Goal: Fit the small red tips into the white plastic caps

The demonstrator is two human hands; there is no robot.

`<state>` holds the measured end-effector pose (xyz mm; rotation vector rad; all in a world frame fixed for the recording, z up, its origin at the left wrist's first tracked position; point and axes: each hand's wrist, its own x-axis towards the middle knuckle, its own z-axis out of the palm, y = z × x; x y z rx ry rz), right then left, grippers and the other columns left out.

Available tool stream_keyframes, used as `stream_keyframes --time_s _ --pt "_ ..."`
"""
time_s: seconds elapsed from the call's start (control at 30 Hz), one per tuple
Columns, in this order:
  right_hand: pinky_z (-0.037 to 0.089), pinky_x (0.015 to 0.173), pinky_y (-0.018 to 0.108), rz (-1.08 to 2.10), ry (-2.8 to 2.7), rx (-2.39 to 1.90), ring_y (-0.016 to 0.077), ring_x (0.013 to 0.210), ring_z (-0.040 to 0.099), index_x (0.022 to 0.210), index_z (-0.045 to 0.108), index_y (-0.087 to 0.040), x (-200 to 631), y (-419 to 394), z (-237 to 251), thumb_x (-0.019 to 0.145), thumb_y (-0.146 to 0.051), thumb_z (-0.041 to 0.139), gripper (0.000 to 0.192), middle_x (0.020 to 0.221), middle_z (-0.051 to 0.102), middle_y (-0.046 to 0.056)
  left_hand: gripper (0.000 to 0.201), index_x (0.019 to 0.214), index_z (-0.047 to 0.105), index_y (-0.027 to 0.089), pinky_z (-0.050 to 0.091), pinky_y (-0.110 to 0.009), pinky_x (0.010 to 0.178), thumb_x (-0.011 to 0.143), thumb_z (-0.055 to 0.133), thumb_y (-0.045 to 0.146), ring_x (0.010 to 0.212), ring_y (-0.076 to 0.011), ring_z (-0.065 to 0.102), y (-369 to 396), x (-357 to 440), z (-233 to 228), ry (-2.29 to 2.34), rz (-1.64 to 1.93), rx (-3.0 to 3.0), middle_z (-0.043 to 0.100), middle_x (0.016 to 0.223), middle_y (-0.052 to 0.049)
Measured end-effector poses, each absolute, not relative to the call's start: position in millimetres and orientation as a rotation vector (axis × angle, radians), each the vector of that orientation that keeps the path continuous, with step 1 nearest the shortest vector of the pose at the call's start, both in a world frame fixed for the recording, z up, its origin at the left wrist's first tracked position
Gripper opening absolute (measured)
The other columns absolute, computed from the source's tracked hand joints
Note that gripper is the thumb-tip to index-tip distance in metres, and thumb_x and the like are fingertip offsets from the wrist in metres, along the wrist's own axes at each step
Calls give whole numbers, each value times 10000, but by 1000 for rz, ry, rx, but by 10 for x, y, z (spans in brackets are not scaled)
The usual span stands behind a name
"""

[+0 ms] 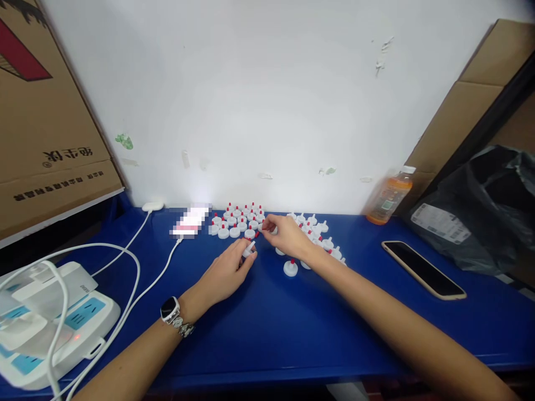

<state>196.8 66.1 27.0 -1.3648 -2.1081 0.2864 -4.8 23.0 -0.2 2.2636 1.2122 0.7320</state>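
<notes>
My left hand (pixel 228 270) is closed around a white nozzle cap (pixel 249 249), its bare spout pointing up and to the right. Close beside it, my right hand (pixel 285 235) has thumb and fingers pinched together near small red tips (pixel 257 234) on the table; what it pinches is too small to make out. Behind my left hand stand several white nozzle caps with red tips (pixel 234 231), grouped near the wall. More white caps with bare spouts (pixel 328 243) lie to the right, partly hidden by my right hand and forearm. One red-tipped cap (pixel 291 268) stands apart in front.
On the blue table (pixel 267 334) lie a phone (pixel 423 269) at the right and a power strip (pixel 83 328) with white cables at the left. An orange drink bottle (pixel 390 197) and a dark plastic bag (pixel 468 206) stand back right. A cardboard box (pixel 54 122) rises at left.
</notes>
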Motion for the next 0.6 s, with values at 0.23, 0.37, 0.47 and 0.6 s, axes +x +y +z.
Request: stream_keyframes --time_s 0.23,0.37,0.47,0.6 --pt "441 643 268 766 -1873 -1109 145 721 616 941 759 -200 2042 348 227 870 -305 647 170 871 747 27 282 1053 520 215 432 -319 712 1029 353 441 775 -176 538 207 -5 -27 1158 769 2272 564 902 -17" --pt "488 741 303 1031 -1783 -928 170 800 653 946 775 -195 2039 303 172 853 -422 688 260 900 755 50 319 1179 511 217 473 -358 823 1036 345 448 871 -197 579 148 29 -43 1074 821 2275 605 972 -42" --pt "504 773 307 1201 -1673 -838 164 796 660 906 772 -191 2043 304 159 805 -470 741 299 868 748 44 367 1310 458 223 472 -408 952 1039 349 445 1068 -234 594 123 42 -54 1046 832 2273 612 1174 -91" --pt "500 733 284 1227 -1632 -841 139 727 628 864 771 -188 2058 304 194 778 -467 772 292 767 707 20 466 1436 372 225 457 -457 1031 1035 357 461 1213 -270 566 129 35 -72 1112 813 2294 559 1341 -129"
